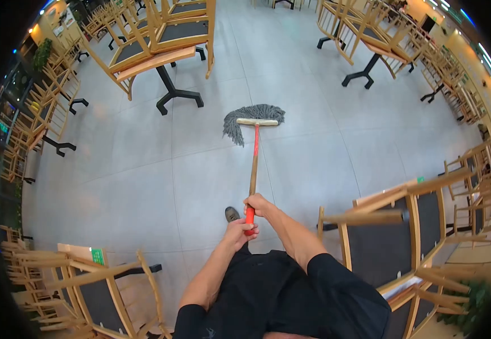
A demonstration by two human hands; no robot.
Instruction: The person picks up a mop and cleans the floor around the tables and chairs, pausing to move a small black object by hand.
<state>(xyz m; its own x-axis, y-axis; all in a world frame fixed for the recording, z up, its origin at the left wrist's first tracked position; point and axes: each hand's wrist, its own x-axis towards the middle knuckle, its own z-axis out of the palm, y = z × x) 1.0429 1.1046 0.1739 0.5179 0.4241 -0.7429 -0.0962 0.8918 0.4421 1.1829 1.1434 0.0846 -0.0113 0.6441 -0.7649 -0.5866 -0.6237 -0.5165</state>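
Note:
A string mop (253, 164) reaches out in front of me, its handle red at both ends and bare wood between. My left hand (239, 233) is wrapped round the red grip at the near end. Just ahead of it, my right hand (258, 204) grips the handle where the red meets the wood. The grey mop head (263, 111) lies on the tiled floor (211, 169), its strands fanned to the left below a pale crossbar (257, 122).
Tables with upturned wooden chairs stand at far left (166, 34), far right (375, 34), near left (98, 294) and near right (381, 248). Black table feet (180, 97) stick out over the floor. A shoe (232, 214) shows near my hands.

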